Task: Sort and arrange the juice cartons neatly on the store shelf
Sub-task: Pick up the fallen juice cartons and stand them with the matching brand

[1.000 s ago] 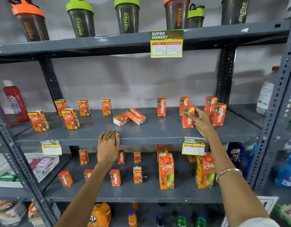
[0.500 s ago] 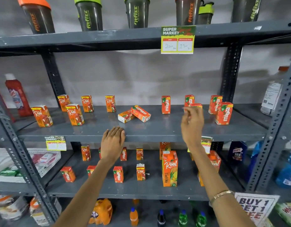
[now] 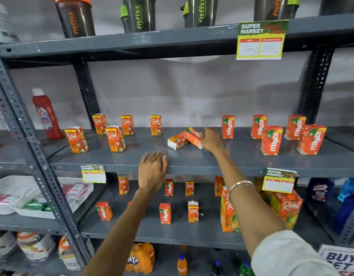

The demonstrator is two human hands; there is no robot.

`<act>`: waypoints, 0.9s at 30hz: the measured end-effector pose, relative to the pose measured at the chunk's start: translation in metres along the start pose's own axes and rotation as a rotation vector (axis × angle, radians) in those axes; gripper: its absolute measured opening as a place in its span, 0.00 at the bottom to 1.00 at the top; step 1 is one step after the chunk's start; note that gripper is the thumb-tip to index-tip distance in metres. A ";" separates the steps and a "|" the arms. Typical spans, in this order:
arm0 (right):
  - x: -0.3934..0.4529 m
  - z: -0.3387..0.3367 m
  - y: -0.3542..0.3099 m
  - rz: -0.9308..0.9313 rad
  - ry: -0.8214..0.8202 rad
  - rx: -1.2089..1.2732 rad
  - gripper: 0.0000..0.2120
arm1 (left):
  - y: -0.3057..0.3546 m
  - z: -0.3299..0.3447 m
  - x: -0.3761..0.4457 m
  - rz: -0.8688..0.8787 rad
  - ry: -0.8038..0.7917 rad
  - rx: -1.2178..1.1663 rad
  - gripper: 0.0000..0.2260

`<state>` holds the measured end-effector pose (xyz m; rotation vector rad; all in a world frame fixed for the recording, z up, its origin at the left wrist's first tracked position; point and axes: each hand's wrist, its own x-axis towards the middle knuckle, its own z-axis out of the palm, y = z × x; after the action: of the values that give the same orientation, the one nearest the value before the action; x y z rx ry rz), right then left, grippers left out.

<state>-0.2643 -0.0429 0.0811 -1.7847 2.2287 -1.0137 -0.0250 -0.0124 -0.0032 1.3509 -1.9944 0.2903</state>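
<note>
On the grey middle shelf [image 3: 192,162] several small Real cartons [image 3: 114,138] stand upright at the left and several Maaza cartons [image 3: 271,140] at the right. Two cartons lie on their sides in the middle: a Maaza carton [image 3: 192,137] and a Real carton [image 3: 177,141]. My right hand [image 3: 211,138] is on the right end of the lying Maaza carton, fingers curled around it. My left hand [image 3: 152,169] rests flat on the shelf's front edge, holding nothing.
The lower shelf holds small cartons [image 3: 165,213] and tall pineapple Real cartons [image 3: 227,214]. Shaker bottles [image 3: 139,14] line the top shelf. A red bottle [image 3: 46,114] stands at far left, white baskets [image 3: 32,196] lower left, price tags [image 3: 260,39] on shelf edges.
My right hand left the Maaza carton standing among the others at the right and moved left to the lying Maaza carton. The camera shifted right and closer; the left hand stayed on the edge.
</note>
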 end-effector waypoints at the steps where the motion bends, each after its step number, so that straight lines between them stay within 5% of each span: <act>1: 0.005 0.001 -0.002 0.008 -0.062 -0.042 0.20 | -0.001 0.001 0.000 0.006 0.014 -0.007 0.22; 11: 0.022 -0.001 0.003 0.018 -0.321 0.391 0.24 | -0.005 0.001 0.002 0.037 0.018 -0.031 0.22; 24: -0.079 -0.011 -0.040 0.028 -0.297 1.343 0.21 | -0.017 -0.005 0.007 0.062 -0.287 -0.039 0.26; 27: -0.110 -0.032 -0.062 0.063 -0.255 1.444 0.28 | -0.017 -0.007 0.007 0.063 -0.351 -0.044 0.27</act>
<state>-0.1947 0.0644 0.1059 -0.9993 0.8034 -1.5843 -0.0085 -0.0216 0.0034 1.3871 -2.3184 0.0367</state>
